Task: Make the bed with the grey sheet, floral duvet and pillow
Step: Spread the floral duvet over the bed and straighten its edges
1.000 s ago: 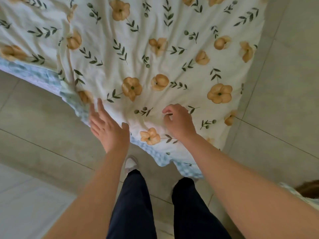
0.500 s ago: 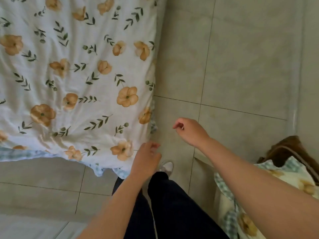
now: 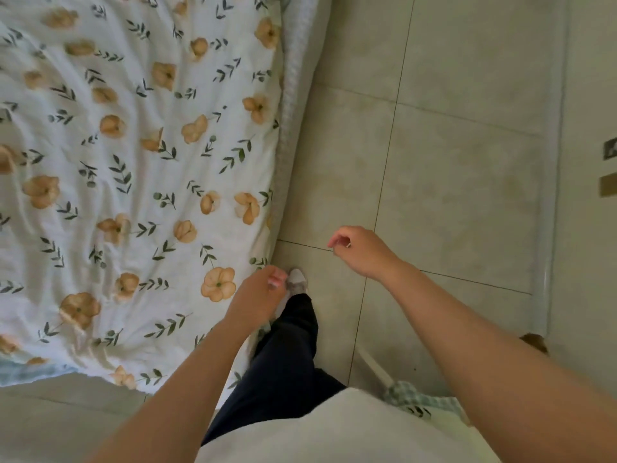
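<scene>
Floral duvet (image 3: 140, 182), white with orange blooms and green sprigs, lies spread and creased over the bed, filling the left half of the view. Its near hem shows a blue-checked underside (image 3: 20, 369). Along its right edge runs a pale textured band (image 3: 295, 95); whether this is the grey sheet or the mattress side cannot be told.

Left hand (image 3: 257, 295) is above the duvet's right edge near the near corner, fingers loosely curled with nothing in them; contact with the fabric cannot be told. Right hand (image 3: 362, 252) is over the tiled floor (image 3: 450, 162), well apart from the bed, fingers likewise curled in and holding nothing.

Below are a dark trouser leg (image 3: 287, 355) and a grey shoe (image 3: 297, 279). At lower right is a green-checked cloth (image 3: 414, 397).
</scene>
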Motion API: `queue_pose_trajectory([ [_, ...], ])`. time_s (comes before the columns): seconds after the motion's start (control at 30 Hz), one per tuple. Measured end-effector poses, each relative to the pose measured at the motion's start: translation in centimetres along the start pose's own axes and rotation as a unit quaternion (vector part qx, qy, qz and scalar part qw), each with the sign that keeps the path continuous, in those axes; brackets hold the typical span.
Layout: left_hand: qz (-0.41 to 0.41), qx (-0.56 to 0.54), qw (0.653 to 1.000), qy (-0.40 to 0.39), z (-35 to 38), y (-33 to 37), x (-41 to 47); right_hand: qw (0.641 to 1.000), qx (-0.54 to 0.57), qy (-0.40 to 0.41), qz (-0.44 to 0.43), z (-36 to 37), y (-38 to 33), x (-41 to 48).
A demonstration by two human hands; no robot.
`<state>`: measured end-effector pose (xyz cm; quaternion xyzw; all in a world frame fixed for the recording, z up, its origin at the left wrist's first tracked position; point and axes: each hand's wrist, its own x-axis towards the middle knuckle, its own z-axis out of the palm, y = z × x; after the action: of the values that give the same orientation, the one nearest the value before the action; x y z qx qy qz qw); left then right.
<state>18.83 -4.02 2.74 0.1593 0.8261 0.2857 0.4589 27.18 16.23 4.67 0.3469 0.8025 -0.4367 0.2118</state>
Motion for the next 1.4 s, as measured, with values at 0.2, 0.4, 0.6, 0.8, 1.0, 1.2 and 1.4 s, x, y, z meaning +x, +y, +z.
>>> queue_pose_trajectory([
  [0.2, 0.028, 0.045, 0.998, -0.022, -4.4, 8.0, 4.8, 0.999, 0.031, 0.004, 0.012, -10.3, -3.4, 4.0],
  [0.4, 0.044, 0.091, 0.995, -0.027, -7.8, 18.1, 11.9, 0.994, 0.103, 0.017, 0.010, -21.0, -6.2, 10.0],
  [0.6, 0.037, 0.096, 0.995, 0.015, -10.6, 29.2, 20.3, 0.997, 0.064, -0.004, -0.043, -32.2, -8.2, 18.3],
  [0.8, 0.006, 0.048, 0.997, 0.053, -11.6, 36.9, 27.4, 0.997, 0.014, -0.037, -0.073, -42.1, -10.6, 26.8],
  [1.0, -0.055, -0.040, 0.993, 0.098, -12.9, 40.6, 33.3, 0.990, -0.039, -0.106, -0.084, -47.7, -14.5, 36.3],
  [1.2, -0.074, -0.163, 0.966, 0.188, -16.4, 42.7, 41.2, 0.983, -0.068, -0.153, -0.071, -50.4, -19.3, 47.3],
  [1.4, -0.143, -0.265, 0.930, 0.211, -19.4, 43.1, 51.2, 0.973, -0.106, -0.195, -0.059, -51.8, -24.6, 58.9],
])
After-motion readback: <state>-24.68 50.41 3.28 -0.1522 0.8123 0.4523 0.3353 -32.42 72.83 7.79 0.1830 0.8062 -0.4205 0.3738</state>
